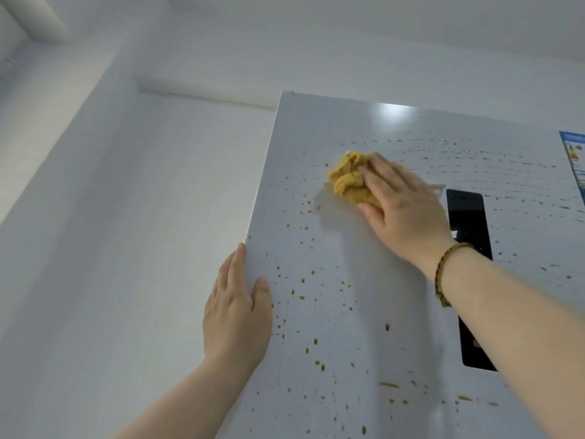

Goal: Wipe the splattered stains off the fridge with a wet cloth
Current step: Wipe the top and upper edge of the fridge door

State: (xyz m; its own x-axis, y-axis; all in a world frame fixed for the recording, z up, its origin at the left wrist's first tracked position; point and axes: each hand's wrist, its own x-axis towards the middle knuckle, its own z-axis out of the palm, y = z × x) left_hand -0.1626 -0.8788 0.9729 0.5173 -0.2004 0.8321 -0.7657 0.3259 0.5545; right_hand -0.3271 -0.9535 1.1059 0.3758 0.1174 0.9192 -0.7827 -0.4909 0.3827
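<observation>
The pale grey fridge door [364, 280] fills the right half of the head view, seen from below. Brown-yellow splatter stains [304, 280] dot its left and lower parts, with fainter streaks toward the upper right. A crumpled yellow cloth [348, 182] lies against the upper door. My right hand [402, 210] presses flat on the cloth with straight fingers. My left hand [237, 312] rests on the door's left edge, its thumb on the front face and its fingers along the side.
A black control panel [471, 280] runs down the door right of my right hand. A blue label [574, 160] sits at the door's top right. A white wall [126, 217] and recess lie left of the fridge, with the ceiling above.
</observation>
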